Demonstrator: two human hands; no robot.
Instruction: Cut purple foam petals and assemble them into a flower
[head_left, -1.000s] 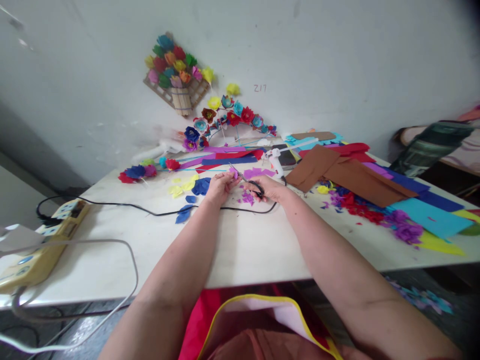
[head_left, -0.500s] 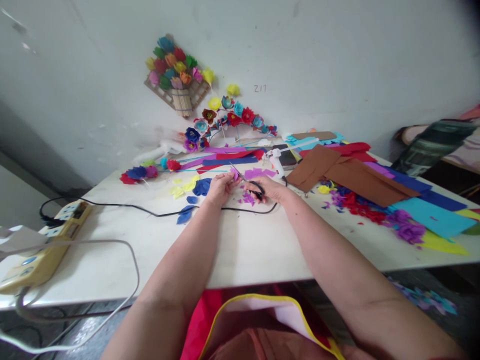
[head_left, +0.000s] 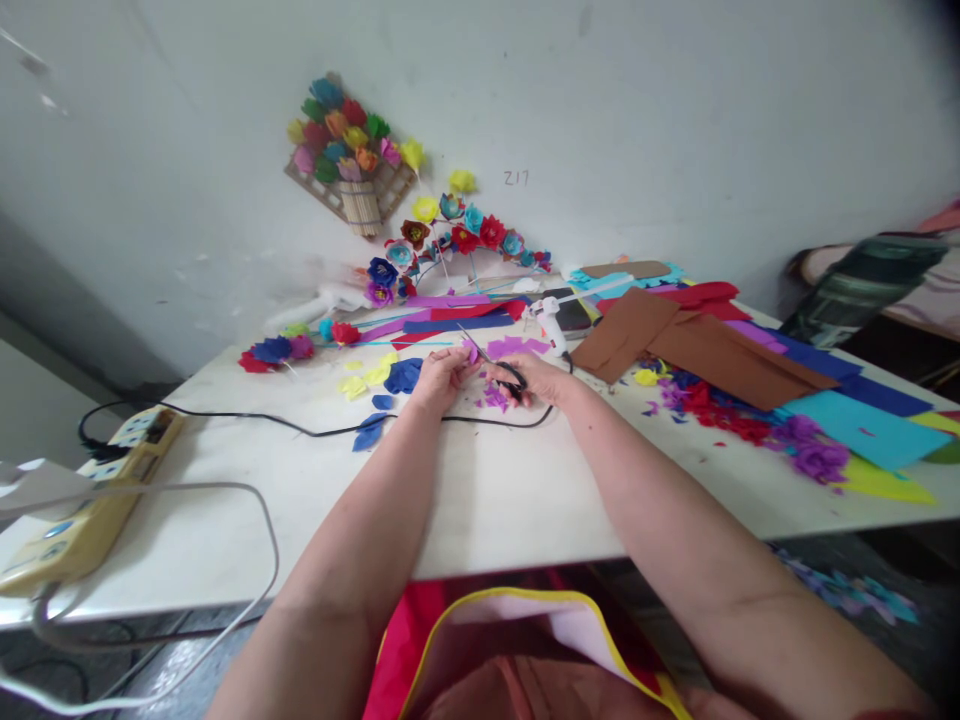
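My left hand [head_left: 444, 378] pinches a small piece of purple crepe paper [head_left: 470, 350] between its fingertips. My right hand [head_left: 536, 378] is closed around the black handles of a pair of scissors [head_left: 512, 378], whose blades point up and left beside the purple piece. Whether the blades touch the paper is too small to tell. Purple scraps [head_left: 495, 396] lie under the scissors, and larger purple pieces [head_left: 517, 346] rest just beyond. Blue cut petals [head_left: 405, 376] and yellow petals [head_left: 369, 375] lie to the left of my left hand.
A white glue gun [head_left: 551, 325] stands beyond my right hand, its black cord [head_left: 315, 434] running across the table to a power strip [head_left: 90, 515]. Brown sheets [head_left: 742, 355] and colored scraps [head_left: 727, 415] cover the right side. Paper flowers [head_left: 465, 235] stand at the back.
The view has shifted very slightly. Both hands stay in nearly the same place, still holding the purple paper and the scissors.
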